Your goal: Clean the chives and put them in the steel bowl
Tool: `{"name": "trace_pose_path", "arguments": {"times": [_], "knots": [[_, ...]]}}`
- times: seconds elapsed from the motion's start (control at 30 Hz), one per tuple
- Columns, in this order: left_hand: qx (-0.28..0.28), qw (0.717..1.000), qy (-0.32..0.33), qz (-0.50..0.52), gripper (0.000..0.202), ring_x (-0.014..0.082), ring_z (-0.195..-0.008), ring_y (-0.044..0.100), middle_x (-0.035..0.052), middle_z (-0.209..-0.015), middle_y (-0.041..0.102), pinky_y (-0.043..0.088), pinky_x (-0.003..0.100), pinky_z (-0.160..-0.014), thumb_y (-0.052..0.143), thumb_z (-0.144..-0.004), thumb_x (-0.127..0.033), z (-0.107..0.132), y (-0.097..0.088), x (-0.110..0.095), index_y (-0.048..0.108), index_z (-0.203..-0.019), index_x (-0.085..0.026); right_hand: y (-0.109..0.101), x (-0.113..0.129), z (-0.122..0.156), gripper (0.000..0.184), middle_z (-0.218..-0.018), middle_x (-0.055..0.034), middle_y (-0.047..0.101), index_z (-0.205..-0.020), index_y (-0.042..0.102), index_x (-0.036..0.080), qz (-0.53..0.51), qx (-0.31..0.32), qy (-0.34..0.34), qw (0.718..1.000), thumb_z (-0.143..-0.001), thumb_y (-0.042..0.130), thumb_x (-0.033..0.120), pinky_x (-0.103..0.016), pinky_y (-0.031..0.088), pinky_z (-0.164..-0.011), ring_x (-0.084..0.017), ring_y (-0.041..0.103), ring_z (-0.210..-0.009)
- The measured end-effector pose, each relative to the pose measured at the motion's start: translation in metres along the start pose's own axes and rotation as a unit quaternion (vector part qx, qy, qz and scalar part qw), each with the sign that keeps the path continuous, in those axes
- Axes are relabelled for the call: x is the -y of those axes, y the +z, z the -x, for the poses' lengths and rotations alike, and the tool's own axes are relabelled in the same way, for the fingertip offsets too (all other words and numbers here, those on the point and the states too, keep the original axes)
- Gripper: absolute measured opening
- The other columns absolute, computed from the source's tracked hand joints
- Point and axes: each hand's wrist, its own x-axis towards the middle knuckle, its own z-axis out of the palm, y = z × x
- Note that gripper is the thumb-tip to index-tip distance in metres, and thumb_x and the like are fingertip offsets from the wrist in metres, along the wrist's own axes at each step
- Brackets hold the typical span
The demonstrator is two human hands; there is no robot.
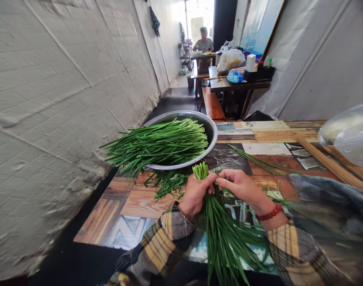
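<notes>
My left hand (197,192) is closed around a bunch of garlic chives (221,234), its pale cut ends pointing up and away from me. The green leaves fan down toward the table's front edge. Beside it my right hand (241,186), with a red bead bracelet (269,212) at the wrist, pinches thumb and finger together close to the left thumb. What sits in that pinch is too small to make out. Just beyond my hands, a steel bowl (213,139) holds a large heap of chives (166,141), whose leaf tips hang over its left rim.
Loose trimmed leaves (171,184) lie on the patchwork-patterned table (151,204) before the bowl. Stray chives (259,161), wooden sticks (333,163) and a clear plastic bag (348,127) are to the right. A white wall (65,99) runs along the left. A person (203,41) sits far back.
</notes>
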Motion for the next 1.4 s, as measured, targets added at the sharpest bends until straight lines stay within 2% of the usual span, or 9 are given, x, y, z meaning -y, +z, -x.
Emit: {"name": "trace_pose_path", "arguments": {"times": [0.3, 0.6, 0.77, 0.87, 0.93, 1.0, 1.2, 1.3, 1.4], "knots": [[0.028, 1.0, 0.002, -0.01, 0.031, 0.0069, -0.042, 0.043, -0.0026, -0.053, 0.051, 0.033, 0.021, -0.042, 0.073, -0.069, -0.04, 0.0, 0.0, -0.002, 0.059, -0.068, -0.012, -0.002, -0.006, 0.001, 0.036, -0.064, -0.0014, 0.063, -0.074, 0.066, 0.016, -0.125, 0.029, 0.043, 0.991, -0.083, 0.058, 0.05, -0.025, 0.042, -0.063, -0.013, 0.055, -0.063], [0.009, 1.0, 0.004, 0.003, 0.033, 0.0069, -0.04, 0.041, -0.0054, -0.046, 0.045, 0.032, 0.022, -0.042, 0.073, -0.069, -0.042, 0.0, 0.0, 0.0, 0.057, -0.064, -0.014, -0.005, -0.004, 0.002, 0.038, -0.065, -0.0014, 0.062, -0.076, 0.065, 0.016, -0.108, 0.015, 0.056, 0.992, -0.083, 0.054, 0.051, -0.025, 0.04, -0.061, -0.013, 0.054, -0.062], [-0.012, 1.0, -0.006, 0.012, 0.035, 0.0065, -0.038, 0.037, -0.0067, -0.041, 0.041, 0.033, 0.022, -0.043, 0.071, -0.071, -0.044, -0.003, -0.001, 0.005, 0.055, -0.062, -0.015, -0.005, -0.003, 0.002, 0.035, -0.07, -0.002, 0.062, -0.073, 0.063, 0.016, -0.106, -0.029, 0.036, 0.993, -0.082, 0.057, 0.049, -0.025, 0.043, -0.064, -0.013, 0.055, -0.068], [-0.019, 0.999, -0.017, 0.035, 0.03, 0.0066, -0.038, 0.036, -0.0083, -0.043, 0.042, 0.033, 0.022, -0.042, 0.072, -0.07, -0.039, -0.003, -0.001, 0.004, 0.061, -0.081, -0.013, -0.005, -0.005, 0.0, 0.031, -0.073, -0.0016, 0.063, -0.076, 0.065, 0.016, -0.08, -0.058, 0.022, 0.995, -0.082, 0.057, 0.046, -0.025, 0.044, -0.066, -0.014, 0.055, -0.07], [-0.013, 0.998, -0.026, 0.052, 0.039, 0.0067, -0.039, 0.036, -0.0092, -0.044, 0.043, 0.034, 0.021, -0.043, 0.073, -0.069, -0.035, -0.003, -0.001, 0.003, 0.062, -0.098, -0.012, -0.004, -0.006, -0.001, 0.029, -0.073, -0.0017, 0.063, -0.078, 0.066, 0.016, -0.049, -0.078, 0.018, 0.996, -0.083, 0.057, 0.044, -0.026, 0.044, -0.066, -0.014, 0.055, -0.07], [0.006, 0.997, -0.036, 0.063, 0.045, 0.0065, -0.041, 0.037, -0.0089, -0.047, 0.045, 0.036, 0.021, -0.044, 0.075, -0.068, -0.033, -0.003, 0.0, 0.001, 0.061, -0.105, -0.011, -0.001, -0.007, -0.002, 0.026, -0.074, -0.0021, 0.065, -0.08, 0.067, 0.017, -0.022, -0.098, 0.007, 0.995, -0.082, 0.058, 0.04, -0.026, 0.044, -0.067, -0.014, 0.057, -0.07], [0.064, 0.996, -0.055, 0.025, 0.032, 0.0075, -0.048, 0.045, -0.0043, -0.052, 0.05, 0.039, 0.022, -0.05, 0.081, -0.062, -0.034, 0.001, 0.002, -0.003, 0.06, -0.073, -0.012, 0.007, -0.007, -0.003, 0.016, -0.075, -0.003, 0.07, -0.087, 0.07, 0.019, 0.015, -0.125, -0.032, 0.992, -0.081, 0.06, 0.03, -0.024, 0.048, -0.061, -0.014, 0.063, -0.065], [0.053, 0.997, -0.059, 0.01, 0.032, 0.0074, -0.047, 0.045, -0.0044, -0.052, 0.051, 0.038, 0.022, -0.049, 0.082, -0.059, -0.032, 0.001, 0.002, -0.004, 0.061, -0.073, -0.013, 0.006, -0.003, -0.003, 0.017, -0.084, -0.0049, 0.072, -0.084, 0.072, 0.02, 0.05, -0.119, -0.081, 0.988, -0.083, 0.057, 0.027, -0.027, 0.05, -0.073, -0.016, 0.066, -0.078], [0.036, 0.998, -0.06, 0.009, 0.031, 0.0073, -0.045, 0.044, -0.005, -0.049, 0.049, 0.037, 0.022, -0.049, 0.08, -0.061, -0.034, -0.001, 0.002, -0.003, 0.062, -0.074, -0.013, 0.003, -0.002, -0.004, 0.022, -0.086, -0.0041, 0.073, -0.092, 0.073, 0.02, 0.058, -0.101, -0.078, 0.99, -0.087, 0.052, 0.027, -0.028, 0.05, -0.075, -0.016, 0.067, -0.079]]}}
